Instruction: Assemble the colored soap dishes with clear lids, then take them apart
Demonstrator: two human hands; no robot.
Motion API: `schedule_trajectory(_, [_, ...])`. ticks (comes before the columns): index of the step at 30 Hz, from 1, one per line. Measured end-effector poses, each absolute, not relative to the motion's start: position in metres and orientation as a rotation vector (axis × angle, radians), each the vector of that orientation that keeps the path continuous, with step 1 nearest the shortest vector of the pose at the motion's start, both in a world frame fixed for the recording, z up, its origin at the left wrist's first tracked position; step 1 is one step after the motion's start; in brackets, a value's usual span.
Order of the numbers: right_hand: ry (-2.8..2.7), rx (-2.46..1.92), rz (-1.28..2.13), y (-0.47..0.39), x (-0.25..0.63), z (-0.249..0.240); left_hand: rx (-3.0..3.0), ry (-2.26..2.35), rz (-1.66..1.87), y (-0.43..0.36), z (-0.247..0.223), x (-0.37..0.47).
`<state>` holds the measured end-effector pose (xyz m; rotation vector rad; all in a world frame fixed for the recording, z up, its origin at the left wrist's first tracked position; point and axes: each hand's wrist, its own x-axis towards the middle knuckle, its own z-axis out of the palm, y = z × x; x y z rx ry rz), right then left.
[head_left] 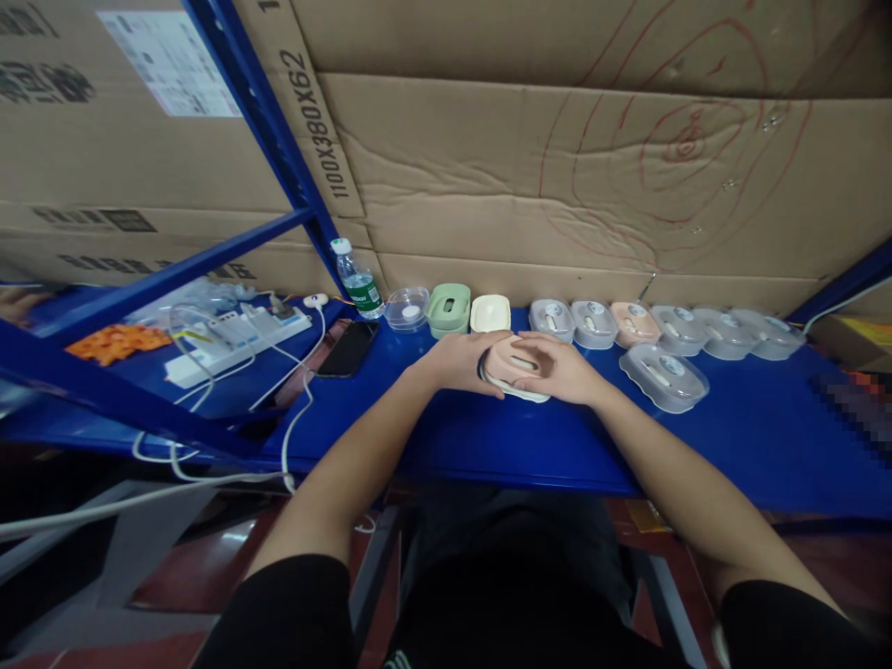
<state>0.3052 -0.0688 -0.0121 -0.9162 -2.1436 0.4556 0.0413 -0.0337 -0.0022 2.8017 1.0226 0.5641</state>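
Observation:
Between my two hands is a pink plastic container [507, 359] with a slot in its top and a pale lower rim. My left hand [465, 360] wraps its left side, and my right hand [563, 368] curls over its right side and top. Just behind it stands a cream container [491, 310]. A green lidded container [450, 310] and a clear plastic tub [406, 309] with a white round piece inside sit to the left. On the right, a clear-lidded container [665, 377] lies in front of a row of similar ones.
Several clear-lidded containers [683, 329], one of them pink [635, 324], line the cardboard wall [446, 177]. Left on the blue table [502, 446] are a water bottle [359, 281], a black phone [347, 348] and a power strip [237, 344] with trailing white cables. A blue frame post [279, 139] rises beside them.

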Motion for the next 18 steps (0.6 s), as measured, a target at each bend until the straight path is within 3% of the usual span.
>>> schedule_trajectory(18, [-1.894, -0.952, 0.247, -0.076, 0.309, -0.006, 2.515, 1.106, 1.064, -0.018, -0.007, 0.036])
